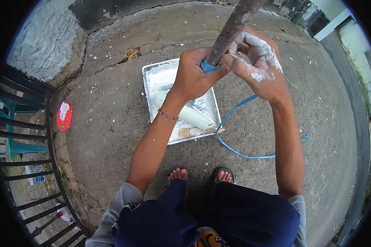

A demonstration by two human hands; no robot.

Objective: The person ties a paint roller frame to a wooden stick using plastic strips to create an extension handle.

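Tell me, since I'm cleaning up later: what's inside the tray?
In the tray: white paint, a roller and a brush. The left hand and forearm cover part of it; what lies beneath cannot be seen.

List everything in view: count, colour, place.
Pole: one, dark, top centre
Ground: one, grey, centre
Tray: one, white, on ground
Cord: one, blue, right of tray
Roller: one, pale green, in tray
Brush: one, tan, tray's near side
Lid or dish: one, red, left
Fence: one, black, far left
Chair: at least one, green, behind fence
Container: one, white-blue, behind fence
Walls: several, grey to white, upper sides
Bracelet: one, red-white, left wrist
Sleeves: two, grey, bottom
Shorts or trousers: one pair, navy, bottom
Feet: two, dark-sandalled, below tray
Left hand: one, gripping pole
Right hand: one, white-smeared, beside pole
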